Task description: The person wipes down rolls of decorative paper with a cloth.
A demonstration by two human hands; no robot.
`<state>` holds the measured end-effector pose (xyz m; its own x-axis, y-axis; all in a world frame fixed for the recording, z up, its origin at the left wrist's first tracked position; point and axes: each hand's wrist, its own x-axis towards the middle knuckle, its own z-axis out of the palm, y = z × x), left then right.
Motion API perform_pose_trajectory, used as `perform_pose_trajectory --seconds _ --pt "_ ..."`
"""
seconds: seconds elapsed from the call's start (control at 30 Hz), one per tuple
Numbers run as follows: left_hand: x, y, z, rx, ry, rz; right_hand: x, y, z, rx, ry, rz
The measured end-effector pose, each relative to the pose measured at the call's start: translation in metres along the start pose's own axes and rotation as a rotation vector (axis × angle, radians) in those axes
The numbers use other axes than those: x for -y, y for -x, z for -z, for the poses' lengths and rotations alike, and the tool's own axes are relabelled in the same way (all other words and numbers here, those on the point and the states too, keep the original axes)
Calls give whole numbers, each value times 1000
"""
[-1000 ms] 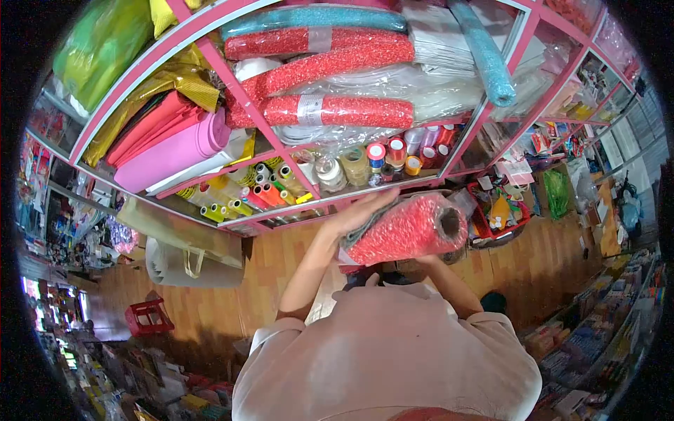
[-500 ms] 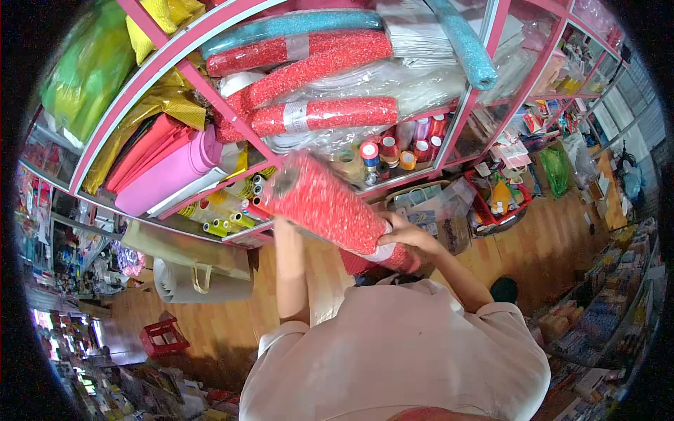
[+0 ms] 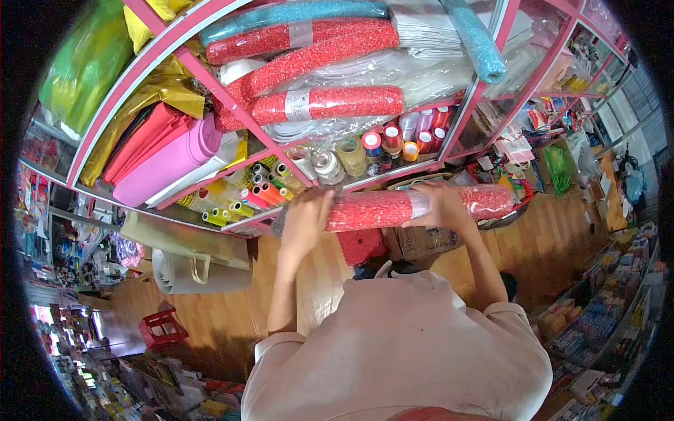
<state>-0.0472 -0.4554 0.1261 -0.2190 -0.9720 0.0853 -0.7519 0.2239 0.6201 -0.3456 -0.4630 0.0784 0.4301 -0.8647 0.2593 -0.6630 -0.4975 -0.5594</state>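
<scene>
A red glittery roll [image 3: 372, 210] in clear plastic, with a white band round it, lies nearly level across the front of the shelving. Near its left end, my left hand [image 3: 307, 216] is closed around the roll. My right hand [image 3: 444, 208] grips it beside the white band, and the roll's right end sticks out past that hand. On the shelf above lie similar red glittery rolls [image 3: 351, 102] and a blue glittery roll [image 3: 477, 42]. Just behind the held roll stand several ribbon spools [image 3: 392, 139] and small colored rolls [image 3: 267, 192].
Pink-edged shelf posts [image 3: 225, 98] cross the front. Pink rolled sheets [image 3: 168, 161] are at left. Below stand a cardboard box [image 3: 425, 242], a red stool [image 3: 163, 327] and a large bag [image 3: 200, 270] on the wooden floor [image 3: 323, 288]. Packed shelves [image 3: 597, 316] line the right.
The red roll has swung from a steep tilt to nearly level, its right end rising and its left end lowering. Both hands have moved with it, the right one upward.
</scene>
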Motion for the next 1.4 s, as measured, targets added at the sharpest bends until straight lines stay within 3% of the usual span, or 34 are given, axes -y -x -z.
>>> perform_pose_trajectory --seconds 0.07,0.13,0.2,0.27,0.33,0.4,0.47,0.53,0.6,0.63,0.67,0.73,0.77,0.8,0.87,0.93,1.0,1.07,1.13,1.2,1.23,1.3,1.33,1.37,1.4 --pt "-18 0 -24 49 -245 -215 11 -4 -14 -43 212 -1" --pt "-28 -2 -74 -252 -417 -355 34 -13 -26 -28 223 -21" --pt "-38 -2 -99 -235 -322 -426 41 -16 -38 -25 233 -38" --pt "-37 -3 -109 -277 -315 -401 33 -12 -58 -59 217 -142" --pt "-33 -3 -94 -244 -84 -454 37 -9 -48 -105 181 -120" --pt "-12 -4 -71 -267 -191 -377 38 -6 -28 -121 162 -90" --pt "10 -7 -40 -416 -459 -304 32 -3 -12 -192 202 -65" --pt "34 -18 -35 -497 -410 -273 35 3 3 -92 235 -137" --pt "41 -21 -40 -491 -117 -155 30 3 -5 -130 206 -110" --pt "25 -20 -45 -610 -329 -223 39 -1 -6 29 141 -294" --pt "4 -16 -53 -526 -329 -285 43 -4 -6 188 75 -474" --pt "-21 -8 -81 -327 -326 -472 25 -6 -25 255 -68 -509" --pt "-24 -4 -106 -333 -261 -583 14 -6 -37 321 -213 -540" --pt "-31 0 -121 -316 -246 -643 4 -2 -46 319 -210 -537" --pt "-32 0 -112 -246 -200 -664 -11 10 -55 129 -562 -356" --pt "-11 -6 -95 -297 -293 -714 12 6 -28 194 -636 -409" --pt "16 -14 -74 -307 -338 -607 5 14 -24 351 -834 -617" --pt "46 -24 -63 -422 -279 -427 13 18 -16 339 -787 -669" --pt "56 -37 -47 -571 -136 -411 20 21 -5 349 -677 -746" --pt "51 -41 -67 -724 605 -189 11 27 -16 346 -754 -741" --pt "30 -31 -70 -736 833 -22 8 29 -20 358 -833 -729" --pt "71 -18 -126 -628 1113 216 14 24 -24 284 -976 -725" --pt "70 -12 -158 -655 958 239 18 20 -27 219 -1122 -720" --pt "22 2 -144 -377 1299 287 19 16 -31 207 -1148 -729" --pt "58 6 -222 -560 1073 220 24 9 -27 201 -1153 -725"
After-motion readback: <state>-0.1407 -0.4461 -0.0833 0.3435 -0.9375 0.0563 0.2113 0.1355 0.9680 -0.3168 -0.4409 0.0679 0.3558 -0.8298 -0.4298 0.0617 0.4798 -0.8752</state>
